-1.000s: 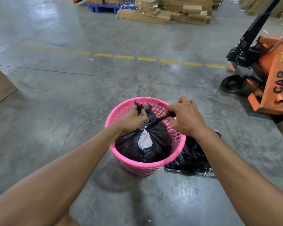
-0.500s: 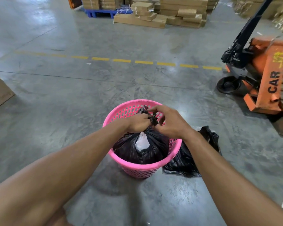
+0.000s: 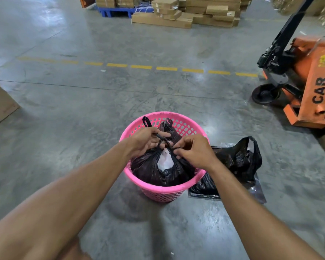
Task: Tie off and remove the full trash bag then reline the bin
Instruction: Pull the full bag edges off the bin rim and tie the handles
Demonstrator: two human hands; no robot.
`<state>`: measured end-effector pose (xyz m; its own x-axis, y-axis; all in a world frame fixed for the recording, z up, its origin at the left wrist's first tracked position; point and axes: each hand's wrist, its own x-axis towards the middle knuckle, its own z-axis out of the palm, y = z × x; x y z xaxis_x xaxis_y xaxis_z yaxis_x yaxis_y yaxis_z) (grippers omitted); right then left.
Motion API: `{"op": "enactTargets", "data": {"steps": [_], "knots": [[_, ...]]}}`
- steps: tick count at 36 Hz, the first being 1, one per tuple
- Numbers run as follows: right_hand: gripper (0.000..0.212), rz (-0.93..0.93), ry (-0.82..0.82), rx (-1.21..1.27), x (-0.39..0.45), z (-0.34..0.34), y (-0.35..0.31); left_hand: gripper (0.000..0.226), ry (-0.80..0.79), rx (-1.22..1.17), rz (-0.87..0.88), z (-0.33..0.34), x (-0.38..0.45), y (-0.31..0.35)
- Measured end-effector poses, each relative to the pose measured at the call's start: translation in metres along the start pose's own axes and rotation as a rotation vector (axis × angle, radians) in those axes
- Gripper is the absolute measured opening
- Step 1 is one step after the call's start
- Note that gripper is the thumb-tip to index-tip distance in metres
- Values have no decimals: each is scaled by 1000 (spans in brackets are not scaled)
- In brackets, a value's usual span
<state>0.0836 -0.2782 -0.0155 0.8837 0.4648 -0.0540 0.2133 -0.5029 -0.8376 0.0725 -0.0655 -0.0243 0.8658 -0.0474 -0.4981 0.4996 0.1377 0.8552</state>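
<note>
Your left hand (image 3: 148, 140) is clenched on one twisted handle strand of the full trash bag (image 3: 158, 166), and your right hand (image 3: 193, 151) pinches the other strand between thumb and fingertips, with the knot (image 3: 164, 143) forming between them just above the middle of the frame. The likely failure here is a loose knot: the strands look thin and slick, so if you let go before cinching, the tie could slip open when you lift. Pulling hard could also tear the thin plastic where the handles meet the body, and a white piece of rubbish (image 3: 164, 160) already shows through the gap under the knot, so it could fall out. The bag sits inside the pink bin (image 3: 163, 192) at lower centre and fills it nearly to the rim; what else it contains is hidden. The bin looks light, so it may rise with the bag. A spare black bag (image 3: 235, 162), apparently the new liner, lies on the floor touching the bin's right side.
</note>
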Motion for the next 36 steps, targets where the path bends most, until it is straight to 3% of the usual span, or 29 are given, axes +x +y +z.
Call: {"op": "enactTargets", "data": {"steps": [7,11,13,16,18,23,26,31,33,36], "knots": [[11,-10,55,-246,-1,36,6,45,65,44,-6,1,1,1],[10,-90,102,-290,5,43,3,37,74,256,58,7,-5,11],[9,-103,105,-252,6,46,6,36,61,459,138,7,-6,14],[6,-69,76,-213,7,50,14,43,0,1065,284,4,-10,19],[4,-44,54,-220,8,52,20,35,-30,1359,399,4,-14,19],[7,-35,44,-222,8,51,24,34,-54,1531,645,-7,-17,4],[9,-34,30,-221,8,51,24,26,36,1389,788,-20,-16,-3],[9,-19,78,-99,8,53,22,26,144,958,799,-23,-14,-23],[6,-2,156,25,11,52,21,29,191,660,725,-19,-11,-35],[29,-4,214,132,17,47,13,33,217,123,592,-3,-11,-44]]}}
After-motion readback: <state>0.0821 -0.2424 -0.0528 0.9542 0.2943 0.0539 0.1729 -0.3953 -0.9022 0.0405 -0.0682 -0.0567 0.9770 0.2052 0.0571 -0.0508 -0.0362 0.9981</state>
